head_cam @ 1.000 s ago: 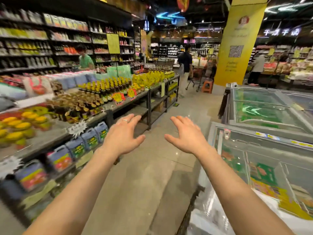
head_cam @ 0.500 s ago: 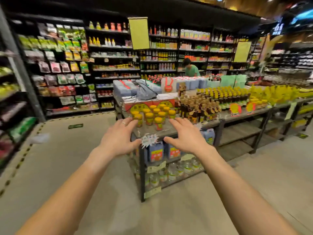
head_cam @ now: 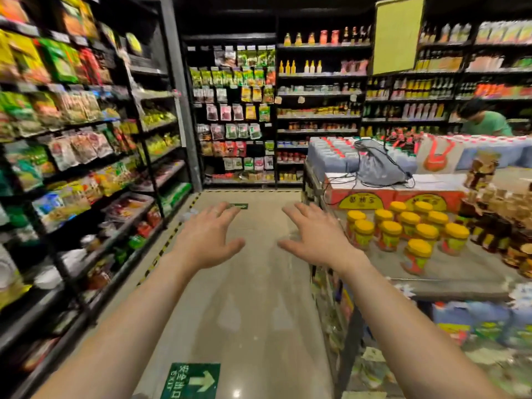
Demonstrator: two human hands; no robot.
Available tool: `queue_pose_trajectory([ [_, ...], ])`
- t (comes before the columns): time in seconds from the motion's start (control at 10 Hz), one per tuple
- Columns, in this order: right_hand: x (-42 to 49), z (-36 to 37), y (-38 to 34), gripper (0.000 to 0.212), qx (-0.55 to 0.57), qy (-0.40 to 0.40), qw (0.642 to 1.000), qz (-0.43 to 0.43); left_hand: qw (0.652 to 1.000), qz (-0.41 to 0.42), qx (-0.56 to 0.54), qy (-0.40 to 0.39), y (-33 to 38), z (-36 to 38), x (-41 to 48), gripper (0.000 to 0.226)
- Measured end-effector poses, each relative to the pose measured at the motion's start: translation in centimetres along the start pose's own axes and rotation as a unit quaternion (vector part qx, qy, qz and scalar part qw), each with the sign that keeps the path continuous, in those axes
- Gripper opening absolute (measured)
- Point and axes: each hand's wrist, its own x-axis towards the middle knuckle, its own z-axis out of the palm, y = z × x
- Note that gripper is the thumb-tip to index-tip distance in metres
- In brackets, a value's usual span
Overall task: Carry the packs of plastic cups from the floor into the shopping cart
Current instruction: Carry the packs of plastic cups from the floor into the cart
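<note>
Hovering above aisle floor (head_cam: 253,298), left grip (head_cam: 205,240) and right grip (head_cam: 316,240) spread apart, empty. No cup packs, no cart in view. Packs likely light, crushable, film slippery: clasp both sides, squeeze gently.

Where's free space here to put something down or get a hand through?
Widest: the beige floor between the black snack shelves and the grey display table, below the open left hand and right hand. Smaller: the bare tabletop strip in front of the yellow-lidded jars. Crowded: the shelves, and brown bottles beside the jars.
</note>
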Motion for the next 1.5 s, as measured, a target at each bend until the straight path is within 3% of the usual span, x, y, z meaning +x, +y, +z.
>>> queue_pose_trajectory([
  [0.4,30.9,6.9,5.7,0.078,0.016,-0.057,0.997,-0.053,0.997,-0.074,0.007,-0.02,-13.2,8.0,23.6,0.076],
  [1.0,78.6,23.4,-0.7,0.075,0.022,-0.065,0.995,-0.079,0.992,-0.114,0.026,-0.042,-47.0,21.6,56.8,0.077],
  [1.5,116.7,38.2,4.1,0.074,0.038,-0.079,0.989,-0.118,0.985,-0.154,0.035,-0.065,-65.0,36.6,86.8,0.077],
])
